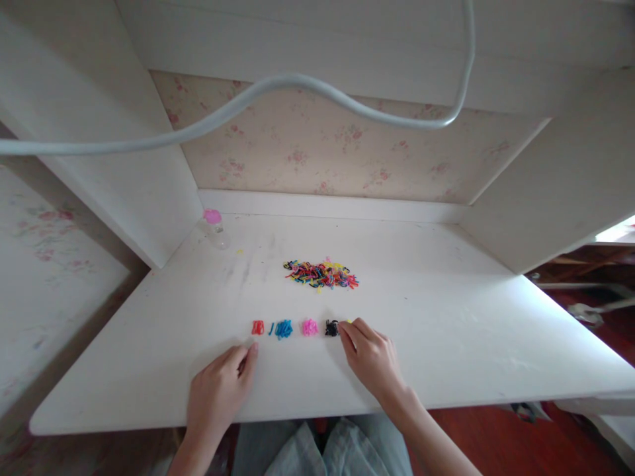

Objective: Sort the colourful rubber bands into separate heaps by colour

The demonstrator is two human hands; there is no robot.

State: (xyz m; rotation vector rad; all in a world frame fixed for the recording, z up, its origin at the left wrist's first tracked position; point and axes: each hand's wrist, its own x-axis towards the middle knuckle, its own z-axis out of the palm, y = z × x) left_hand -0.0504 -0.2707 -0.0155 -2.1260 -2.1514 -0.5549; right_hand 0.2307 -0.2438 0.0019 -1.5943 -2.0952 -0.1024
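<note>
My right hand (pixel 373 357) has its thumb and fingertips pinched at the right edge of a small heap of black rubber bands (pixel 331 328); whatever is between them is too small to make out. A bit of yellow (pixel 349 321) shows behind its fingers, mostly hidden. My left hand (pixel 223 380) rests on the table with curled fingers, just below a small group of red rubber bands (pixel 258 327), holding nothing visible. Between the hands lie blue rubber bands (pixel 284 328) and pink rubber bands (pixel 310 327). Farther back spreads a mixed-colour pile of rubber bands (pixel 322 274).
On the white table (pixel 426 304), a clear bottle with a pink top (pixel 213 218) stands at the back left. White panels (pixel 536 172) enclose the sides. A pale cable (pixel 297 80) crosses the upper view. The table's front edge runs close to my lap.
</note>
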